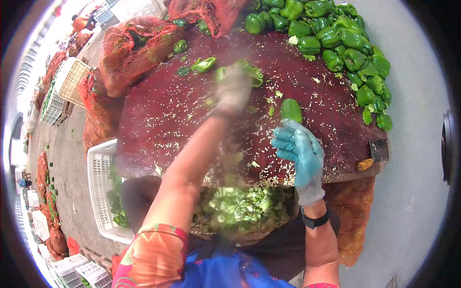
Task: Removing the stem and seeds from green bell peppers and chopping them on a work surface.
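Observation:
My left hand (234, 86), in a pale glove and blurred by motion, is over the middle of the dark red tabletop (162, 118). Cut green bell pepper pieces (255, 76) lie at its fingers; whether it grips them is not clear. My right hand (300, 147), in a teal-coated glove, is at the right of the table with its fingers curled. Its fingertips are at the lower end of a whole green bell pepper (291, 109); a firm hold cannot be made out. Farther left, another cut pepper piece (204, 64) rests on the table. Pale seeds are scattered all over.
Green bell peppers (354, 59) are heaped along the far right edge. A wide blade with a wooden handle (365, 164) lies at the right corner. Red mesh sacks (133, 54) stand at the far left. A white crate (99, 194) is at the left; pepper scraps (241, 205) fill a container below the near edge.

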A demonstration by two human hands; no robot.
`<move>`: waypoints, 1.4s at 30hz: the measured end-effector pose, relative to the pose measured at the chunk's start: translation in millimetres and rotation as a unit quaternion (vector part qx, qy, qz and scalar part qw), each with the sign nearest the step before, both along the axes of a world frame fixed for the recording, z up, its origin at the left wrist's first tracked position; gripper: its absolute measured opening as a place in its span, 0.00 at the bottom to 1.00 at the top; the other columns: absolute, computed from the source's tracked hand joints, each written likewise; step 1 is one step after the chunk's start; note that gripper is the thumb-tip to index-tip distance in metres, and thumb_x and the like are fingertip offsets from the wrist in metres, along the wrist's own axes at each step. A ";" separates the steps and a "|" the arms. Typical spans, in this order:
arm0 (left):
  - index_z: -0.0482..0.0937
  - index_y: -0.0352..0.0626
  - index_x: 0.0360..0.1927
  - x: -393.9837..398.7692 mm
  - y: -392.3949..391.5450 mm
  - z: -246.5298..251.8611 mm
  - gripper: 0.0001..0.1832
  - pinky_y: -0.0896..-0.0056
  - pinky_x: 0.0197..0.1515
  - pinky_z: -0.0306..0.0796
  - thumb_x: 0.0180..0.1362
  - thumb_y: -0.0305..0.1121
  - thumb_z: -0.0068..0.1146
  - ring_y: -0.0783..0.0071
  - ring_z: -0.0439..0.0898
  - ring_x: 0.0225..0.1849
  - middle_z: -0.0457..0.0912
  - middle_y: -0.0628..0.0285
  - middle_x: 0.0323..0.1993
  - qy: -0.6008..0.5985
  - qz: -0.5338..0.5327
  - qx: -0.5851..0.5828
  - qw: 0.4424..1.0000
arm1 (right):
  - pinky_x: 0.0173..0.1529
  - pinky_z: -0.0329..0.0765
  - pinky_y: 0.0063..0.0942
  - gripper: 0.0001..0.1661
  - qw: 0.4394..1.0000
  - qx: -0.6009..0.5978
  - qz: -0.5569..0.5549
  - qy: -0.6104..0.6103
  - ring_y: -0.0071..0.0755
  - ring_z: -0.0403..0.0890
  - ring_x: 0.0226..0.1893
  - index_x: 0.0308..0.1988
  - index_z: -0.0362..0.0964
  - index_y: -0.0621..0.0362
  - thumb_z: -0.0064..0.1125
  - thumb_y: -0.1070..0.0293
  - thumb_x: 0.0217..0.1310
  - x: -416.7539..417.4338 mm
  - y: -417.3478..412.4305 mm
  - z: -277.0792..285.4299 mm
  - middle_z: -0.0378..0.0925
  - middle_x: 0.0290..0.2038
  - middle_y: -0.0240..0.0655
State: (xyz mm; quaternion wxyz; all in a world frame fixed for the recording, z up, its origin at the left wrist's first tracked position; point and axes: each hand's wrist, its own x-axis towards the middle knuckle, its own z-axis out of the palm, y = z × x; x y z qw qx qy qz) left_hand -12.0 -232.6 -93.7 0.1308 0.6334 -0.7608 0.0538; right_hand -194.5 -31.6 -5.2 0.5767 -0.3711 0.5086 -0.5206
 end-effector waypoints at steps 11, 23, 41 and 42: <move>0.85 0.40 0.48 10.1 -22.9 -22.3 0.14 0.56 0.54 0.80 0.61 0.30 0.55 0.47 0.82 0.53 0.78 0.46 0.52 0.078 -0.016 0.102 0.992 | 0.51 0.82 0.33 0.27 0.999 0.031 0.030 -0.010 0.36 0.86 0.48 0.64 0.72 0.58 0.45 0.53 0.79 -2.2 -9.3 -9.4 0.83 0.53 0.43; 0.79 0.34 0.44 -30.8 165.9 50.9 0.16 0.54 0.46 0.77 0.64 0.39 0.59 0.46 0.86 0.40 0.85 0.42 0.35 0.458 -0.029 0.211 0.863 | 0.62 0.75 0.44 0.36 0.957 0.004 0.009 0.289 0.61 0.80 0.58 0.72 0.61 0.54 0.50 0.48 0.73 16.2 -17.6 -55.3 0.79 0.59 0.55; 0.73 0.32 0.65 37.2 190.3 82.8 0.27 0.69 0.48 0.79 0.67 0.37 0.61 0.72 0.84 0.47 0.84 0.54 0.52 0.640 -0.037 0.270 0.718 | 0.39 0.87 0.30 0.32 0.991 -0.017 0.113 -0.064 0.36 0.88 0.45 0.65 0.68 0.62 0.50 0.48 0.76 9.3 -16.4 -58.3 0.82 0.54 0.42; 0.73 0.32 0.66 31.2 192.8 81.9 0.28 0.69 0.52 0.78 0.66 0.36 0.62 0.73 0.83 0.50 0.84 0.55 0.53 0.654 -0.076 0.284 0.697 | 0.39 0.86 0.28 0.33 0.990 -0.031 0.135 0.000 0.33 0.87 0.45 0.66 0.68 0.60 0.49 0.46 0.76 17.9 -10.3 -42.1 0.81 0.55 0.41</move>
